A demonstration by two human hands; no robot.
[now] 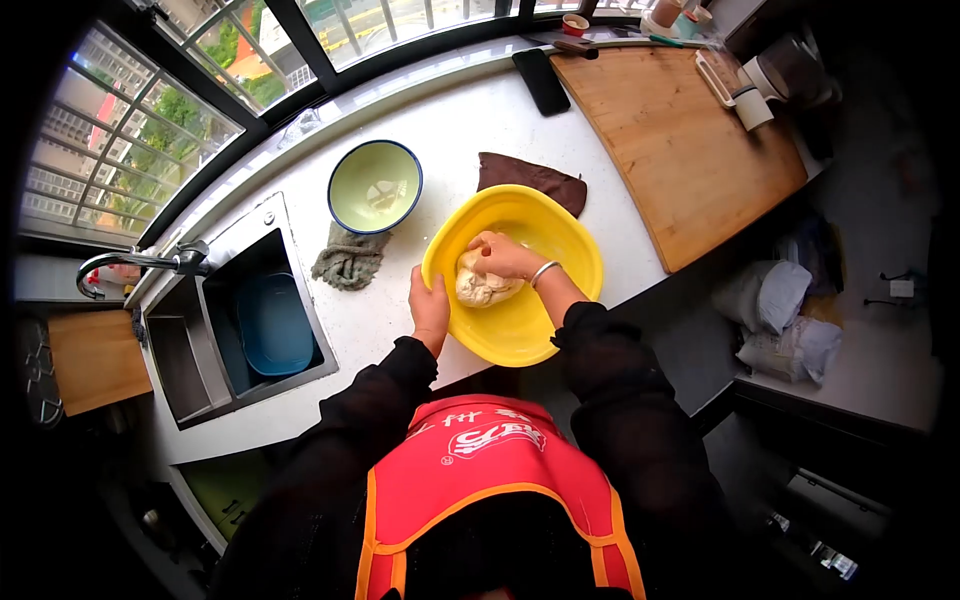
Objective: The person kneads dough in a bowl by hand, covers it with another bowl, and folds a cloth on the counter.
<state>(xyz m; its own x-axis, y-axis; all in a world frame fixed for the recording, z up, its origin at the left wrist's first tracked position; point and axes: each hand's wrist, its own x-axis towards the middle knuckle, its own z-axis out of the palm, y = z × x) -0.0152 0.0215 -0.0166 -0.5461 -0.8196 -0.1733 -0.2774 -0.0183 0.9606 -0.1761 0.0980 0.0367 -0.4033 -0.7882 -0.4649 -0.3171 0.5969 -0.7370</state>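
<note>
A yellow basin [577, 240] sits at the counter's front edge, with a pale, rough lump of dough [487, 289] toward its left side. My left hand [430, 308] grips the basin's left rim, the thumb at the rim and the other fingers partly hidden outside it. Inside the basin, my right hand [508, 257] has its fingers curled onto the top of the dough. Its fingertips are partly hidden against the lump. A silver bracelet [544, 271] circles my right wrist.
Behind the basin lies a brown cloth [530, 182]. To the left are a green bowl [376, 187], a grey cloth [350, 258] and a sink [205, 350] holding a blue tub [275, 325]. A wooden board [680, 150] and a black phone [541, 82] lie at the right.
</note>
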